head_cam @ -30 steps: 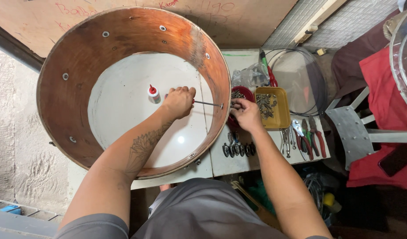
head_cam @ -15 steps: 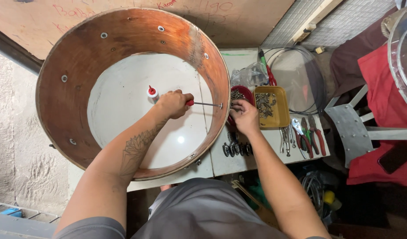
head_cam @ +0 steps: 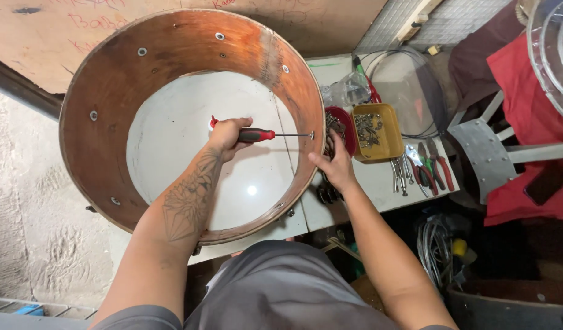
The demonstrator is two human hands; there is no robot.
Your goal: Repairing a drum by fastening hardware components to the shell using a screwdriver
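Reddish-brown drum shell (head_cam: 110, 91), white table (head_cam: 189, 134).
Screwdriver (head_cam: 257, 135) handle red and black; tray (head_cam: 374, 131) yellow; pliers (head_cam: 440, 165) red-handled.

The single head camera looked steeply down from close above, with the wooden drum shell (head_cam: 104, 110) filling the frame's upper left.

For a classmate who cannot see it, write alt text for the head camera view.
A person's left hand drives a red-and-black screwdriver into the inner wall of a large wooden drum shell, while the right hand steadies its outside. A yellow tray of small metal parts and pliers lie on the white table beside it.
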